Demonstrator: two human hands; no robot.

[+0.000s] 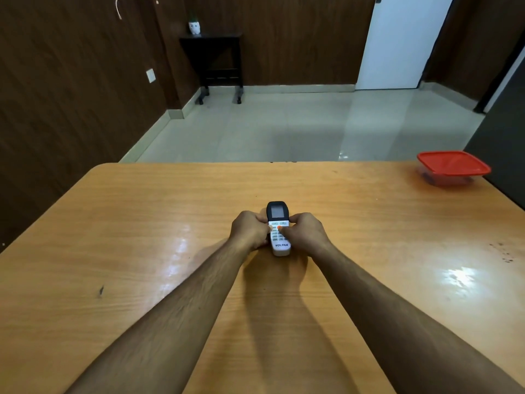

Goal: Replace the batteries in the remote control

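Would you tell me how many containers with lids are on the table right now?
1: a clear container with a red lid sits at the far right corner of the table, well away from the remote control. Nothing in view hides another.

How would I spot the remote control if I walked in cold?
Start at the big orange wooden table and look to its middle, where the left hand and right hand meet. Between them is the remote control: white, with a dark screen end pointing away, unlike the red-lidded container at the far right corner.
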